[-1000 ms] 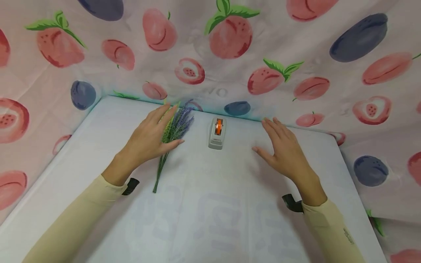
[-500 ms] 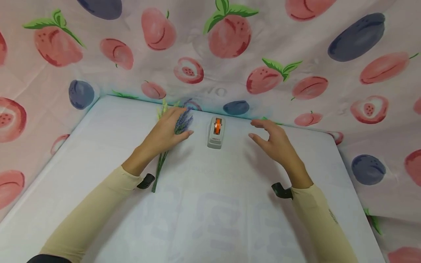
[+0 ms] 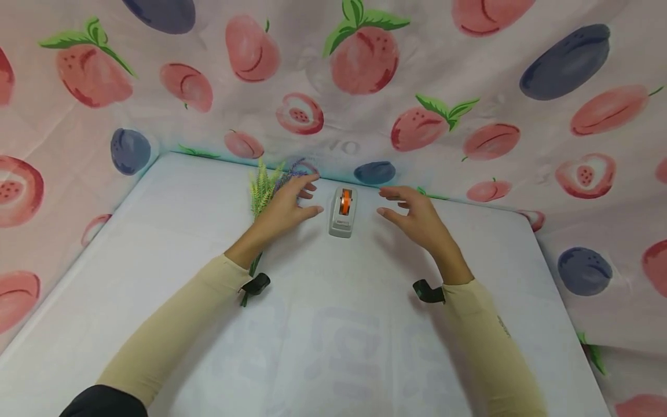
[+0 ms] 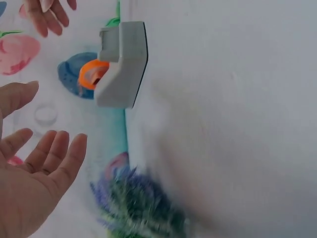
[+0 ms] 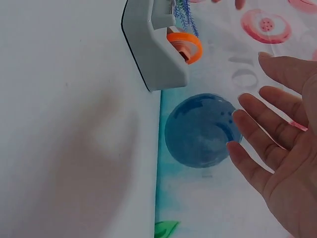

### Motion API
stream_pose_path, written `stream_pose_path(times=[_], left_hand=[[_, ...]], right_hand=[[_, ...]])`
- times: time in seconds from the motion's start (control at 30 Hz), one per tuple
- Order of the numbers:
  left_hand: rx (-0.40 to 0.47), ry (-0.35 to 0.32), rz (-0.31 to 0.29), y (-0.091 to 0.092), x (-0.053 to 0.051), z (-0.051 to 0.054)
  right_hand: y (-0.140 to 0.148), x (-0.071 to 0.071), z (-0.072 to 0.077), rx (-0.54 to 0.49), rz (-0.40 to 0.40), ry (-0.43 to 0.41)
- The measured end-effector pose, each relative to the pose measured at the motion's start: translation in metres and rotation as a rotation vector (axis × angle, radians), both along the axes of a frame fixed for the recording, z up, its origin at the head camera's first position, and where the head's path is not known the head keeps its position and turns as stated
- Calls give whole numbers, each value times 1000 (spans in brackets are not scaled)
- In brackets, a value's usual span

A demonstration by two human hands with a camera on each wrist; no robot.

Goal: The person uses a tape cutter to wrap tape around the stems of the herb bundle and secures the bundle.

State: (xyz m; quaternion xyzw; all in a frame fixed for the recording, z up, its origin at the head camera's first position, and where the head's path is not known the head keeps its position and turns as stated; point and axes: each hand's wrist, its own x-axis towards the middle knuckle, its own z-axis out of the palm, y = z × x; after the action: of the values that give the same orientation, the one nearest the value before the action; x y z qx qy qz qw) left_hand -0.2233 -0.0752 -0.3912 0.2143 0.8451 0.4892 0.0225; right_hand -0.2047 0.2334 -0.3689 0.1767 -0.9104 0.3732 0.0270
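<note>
Tape dispenser [image 3: 342, 222] on white tabletop [image 3: 344, 278]; fruit-print cloth [image 3: 354, 119] behind, both sides.

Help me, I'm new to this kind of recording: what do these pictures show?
No machine works here, only a person's bare left hand and bare right hand. The wide view comes from a camera worn on the head; the close views come from one on each wrist. On the white tabletop, between the hands, stands a grey plastic tape dispenser with an orange wheel. A bunch of yellow and purple flowers on green stems lies partly hidden by the left hand. Neither hand holds anything.
</note>
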Motion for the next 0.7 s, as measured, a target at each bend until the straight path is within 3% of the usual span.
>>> stream_pose_path(times=[0.37,0.7], left_hand=[[95,-206,9,27,-20,-9],[179,-395,71,42,-35,-25]], right_hand=[[-16,-17,-6,-12,6,-54],[-27,-32,-15,-55,32,-110]])
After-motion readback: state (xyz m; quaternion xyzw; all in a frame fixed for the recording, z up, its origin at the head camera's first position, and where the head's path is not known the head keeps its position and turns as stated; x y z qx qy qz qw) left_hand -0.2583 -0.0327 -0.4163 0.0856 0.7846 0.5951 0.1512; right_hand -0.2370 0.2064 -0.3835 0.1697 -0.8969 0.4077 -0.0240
